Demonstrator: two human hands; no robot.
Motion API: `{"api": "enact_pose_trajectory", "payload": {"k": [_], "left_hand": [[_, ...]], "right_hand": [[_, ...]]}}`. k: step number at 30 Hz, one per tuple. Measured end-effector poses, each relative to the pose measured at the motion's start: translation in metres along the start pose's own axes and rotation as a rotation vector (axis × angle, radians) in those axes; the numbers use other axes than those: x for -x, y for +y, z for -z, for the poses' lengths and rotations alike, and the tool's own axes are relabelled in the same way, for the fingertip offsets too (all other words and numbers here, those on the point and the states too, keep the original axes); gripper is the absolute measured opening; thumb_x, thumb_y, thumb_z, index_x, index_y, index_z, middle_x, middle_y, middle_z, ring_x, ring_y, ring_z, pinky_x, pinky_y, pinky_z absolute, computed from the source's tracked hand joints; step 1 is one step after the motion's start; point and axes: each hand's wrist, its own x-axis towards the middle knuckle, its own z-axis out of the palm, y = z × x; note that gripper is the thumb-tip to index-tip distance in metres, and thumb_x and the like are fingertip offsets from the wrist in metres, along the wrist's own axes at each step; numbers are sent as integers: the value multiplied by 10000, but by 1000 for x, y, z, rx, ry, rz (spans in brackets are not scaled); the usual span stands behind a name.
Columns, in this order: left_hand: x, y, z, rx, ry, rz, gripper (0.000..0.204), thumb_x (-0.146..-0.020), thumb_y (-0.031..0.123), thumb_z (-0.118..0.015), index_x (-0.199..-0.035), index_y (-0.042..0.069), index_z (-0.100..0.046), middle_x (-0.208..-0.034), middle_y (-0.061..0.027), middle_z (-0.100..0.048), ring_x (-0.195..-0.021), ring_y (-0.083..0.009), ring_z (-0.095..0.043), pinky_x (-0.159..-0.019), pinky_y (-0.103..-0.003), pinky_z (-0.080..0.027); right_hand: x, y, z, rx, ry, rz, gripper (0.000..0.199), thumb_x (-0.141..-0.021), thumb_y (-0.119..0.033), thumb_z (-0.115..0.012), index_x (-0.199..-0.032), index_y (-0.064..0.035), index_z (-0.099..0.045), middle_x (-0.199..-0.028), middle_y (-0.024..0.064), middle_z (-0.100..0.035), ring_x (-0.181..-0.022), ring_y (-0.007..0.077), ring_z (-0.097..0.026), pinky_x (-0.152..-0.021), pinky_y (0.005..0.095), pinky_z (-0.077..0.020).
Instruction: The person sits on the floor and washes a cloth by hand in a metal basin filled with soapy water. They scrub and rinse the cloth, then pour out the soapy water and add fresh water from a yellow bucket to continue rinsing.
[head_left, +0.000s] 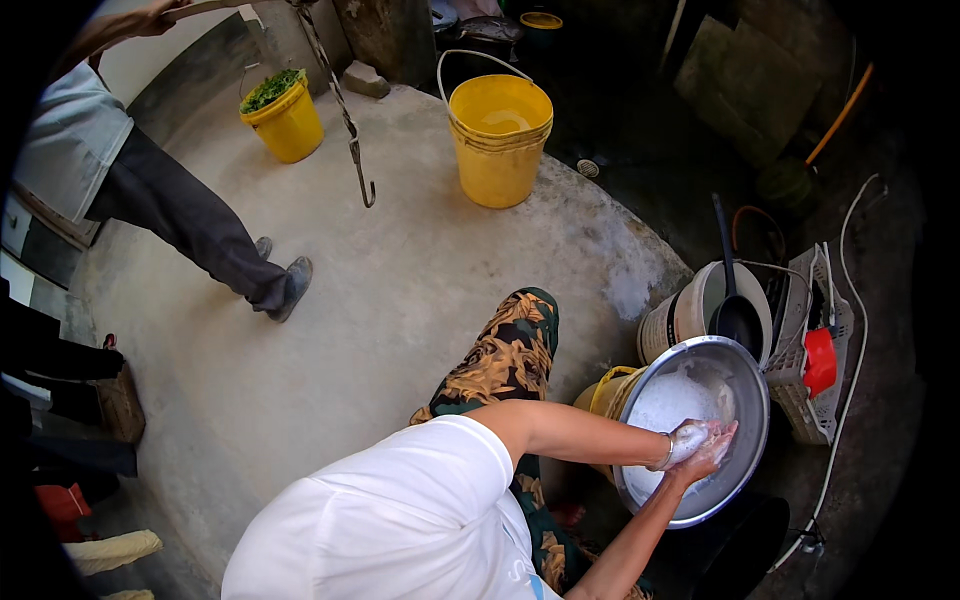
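Both my hands meet inside a wide grey metal basin (757, 420) holding water with white foam (675, 402). My left hand (690, 438), with a bracelet (662, 452) at its wrist, is coated in suds and closed against the other hand. My right hand (712, 458) curls up beneath and beside it, wet and soapy. Whatever lies between them, if anything, is hidden by fingers and foam. Under the basin's left side a yellow bucket (598, 395) partly shows.
Beyond the basin stand a pale bucket (655, 328), a dark long-handled pan (738, 318) and a plastic basket (822, 402) with a red piece (820, 362). Farther off are a yellow bucket (500, 165) and one with greens (288, 130). A hook (366, 190) hangs near another person (190, 215). A pale hose (845, 360) runs rightward.
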Motion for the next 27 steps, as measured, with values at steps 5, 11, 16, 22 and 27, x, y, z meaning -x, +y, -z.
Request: {"api": "enact_pose_trajectory", "payload": {"k": [5, 11, 16, 22, 27], "left_hand": [[0, 7, -1, 0, -5, -3, 125, -821, 173, -478, -811, 87, -569, -720, 0, -543, -673, -105, -513, -599, -241, -419], [0, -6, 1, -40, 7, -5, 122, -821, 177, -481, -806, 86, -562, -718, -1, -540, -672, -107, -510, -600, -245, -419], [5, -9, 0, -52, 9, -3, 122, -821, 180, -483, -802, 85, -557, -717, -3, -538, -671, -109, -508, -601, -248, -419], [1, -5, 7, -74, 23, -16, 121, -821, 184, -486, -798, 84, -551, -715, -4, -535, -670, -111, -505, -603, -251, -419], [1, -8, 7, -100, 33, -36, 122, -821, 187, -488, -794, 83, -546, -713, -6, -533, -669, -113, -502, -604, -254, -419]], "right_hand": [[-4, 10, 5, 2, 101, 17, 401, -887, -226, -390, -1202, 20, -416, -1185, 116, -464, -1059, 219, -454, -917, 314, -327], [-13, 15, 19, -43, 75, -74, 354, -881, -197, -375, -1165, -3, -460, -1163, 98, -470, -1047, 219, -445, -903, 310, -327], [-3, -6, 11, -242, 131, -245, 397, -897, -213, -348, -1228, 1, -393, -1199, 102, -441, -1092, 207, -412, -957, 304, -271], [0, 6, 5, 55, 76, 44, 367, -895, -180, -378, -1220, -10, -399, -1004, 160, -524, -852, 244, -535, -794, 320, -428], [-18, 23, 30, -256, 79, -271, 357, -897, -170, -370, -1203, 11, -405, -1180, 127, -463, -1079, 211, -437, -937, 297, -303]]}}
